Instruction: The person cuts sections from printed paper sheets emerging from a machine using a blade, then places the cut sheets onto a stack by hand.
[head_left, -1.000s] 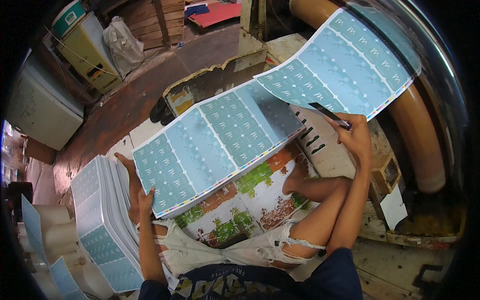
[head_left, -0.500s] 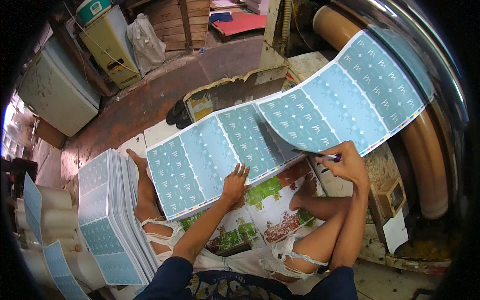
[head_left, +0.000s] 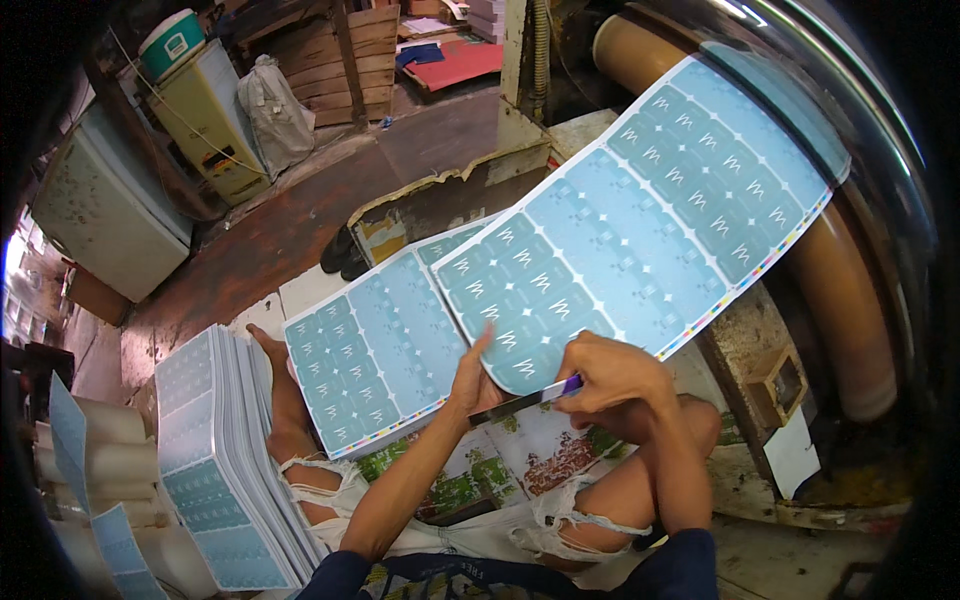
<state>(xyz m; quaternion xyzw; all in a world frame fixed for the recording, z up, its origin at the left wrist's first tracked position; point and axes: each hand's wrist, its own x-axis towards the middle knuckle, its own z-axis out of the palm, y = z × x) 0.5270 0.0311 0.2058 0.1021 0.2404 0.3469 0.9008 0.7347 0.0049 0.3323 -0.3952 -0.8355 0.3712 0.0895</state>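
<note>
A long printed sheet in teal and pale blue bands slopes down from a roller machine. Its lower end lies over another stack of printed sheets across my legs. At that end's near corner, my left hand has its blurred thumb on top and its other fingers at the edge, partly hidden. My right hand is wrapped round the purple handle of a knife. The knife's long dark blade points left along the sheet's near edge, its tip close to my left palm.
A tall pile of printed sheets stands at left beside my leg, with pale paper rolls beyond it. The machine's brown roller and a small wooden box are on the right. Behind the sheets is a worn board.
The sheet's free end has come down to the left over the stack. My right hand has moved left and nearer with the knife, and my left hand has gone to the sheet's corner.
</note>
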